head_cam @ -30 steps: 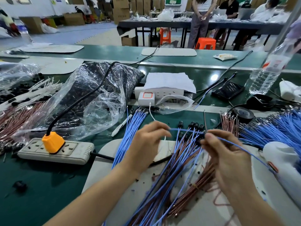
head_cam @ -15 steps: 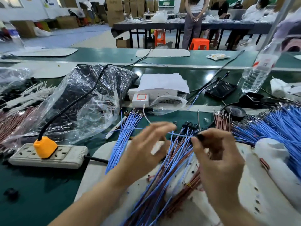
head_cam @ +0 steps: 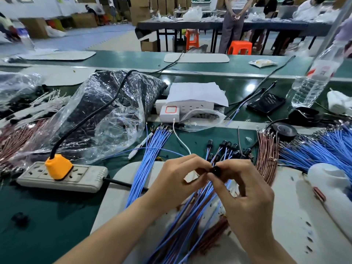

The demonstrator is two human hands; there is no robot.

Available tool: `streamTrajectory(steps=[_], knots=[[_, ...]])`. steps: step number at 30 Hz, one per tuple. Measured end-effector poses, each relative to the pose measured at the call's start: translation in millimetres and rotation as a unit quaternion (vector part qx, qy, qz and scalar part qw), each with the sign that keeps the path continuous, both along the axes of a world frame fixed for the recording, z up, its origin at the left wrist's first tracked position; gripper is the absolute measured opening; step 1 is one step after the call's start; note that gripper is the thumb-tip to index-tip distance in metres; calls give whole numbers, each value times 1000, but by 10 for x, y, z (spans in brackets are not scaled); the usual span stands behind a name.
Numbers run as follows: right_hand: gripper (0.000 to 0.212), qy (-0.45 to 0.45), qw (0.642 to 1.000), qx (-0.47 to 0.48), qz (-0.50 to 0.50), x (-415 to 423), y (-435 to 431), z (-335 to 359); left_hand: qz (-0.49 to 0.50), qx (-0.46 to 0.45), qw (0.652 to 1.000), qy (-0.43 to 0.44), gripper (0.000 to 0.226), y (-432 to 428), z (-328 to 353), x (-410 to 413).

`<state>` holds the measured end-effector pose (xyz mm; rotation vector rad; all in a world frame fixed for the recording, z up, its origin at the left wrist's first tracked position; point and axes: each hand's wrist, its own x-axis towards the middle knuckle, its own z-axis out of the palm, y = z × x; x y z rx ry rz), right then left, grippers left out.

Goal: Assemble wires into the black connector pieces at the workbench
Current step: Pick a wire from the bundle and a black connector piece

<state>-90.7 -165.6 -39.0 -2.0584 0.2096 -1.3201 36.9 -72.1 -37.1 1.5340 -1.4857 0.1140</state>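
Above the white mat (head_cam: pixel 289 206), left hand (head_cam: pixel 181 180) and right hand (head_cam: pixel 245 189), apart before, now pinch one small black round connector (head_cam: pixel 216 170): insertion probably starts.

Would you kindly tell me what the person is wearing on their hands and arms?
Nothing shows: the left hand and right hand have no gloves, rings or watch visible. The left forearm and right forearm are uncovered, with no sleeve in view.
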Motion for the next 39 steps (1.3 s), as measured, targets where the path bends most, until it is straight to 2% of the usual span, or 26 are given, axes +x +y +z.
streamTrajectory(steps=[14, 23, 33, 37, 39], knots=[[15, 16, 1000, -7, 1, -4, -8, -3, 28, -5, 1000, 7, 17, -9, -26, -22], [15, 14, 1000, -8, 12, 5, -15, 13, 22, -7, 998, 63, 17, -19, -11, -13], [14, 4, 1000, 9, 24, 2, -13, 39, 15, -1, 996, 89, 18, -22, -24, -16], [24, -5, 1000, 3, 16, -7, -22, 41, 16, 5, 995, 93, 20, -28, -27, -21], [21, -7, 1000, -2, 17, -15, -19, 44, 15, 9, 996, 92, 20, -29, -28, -20]])
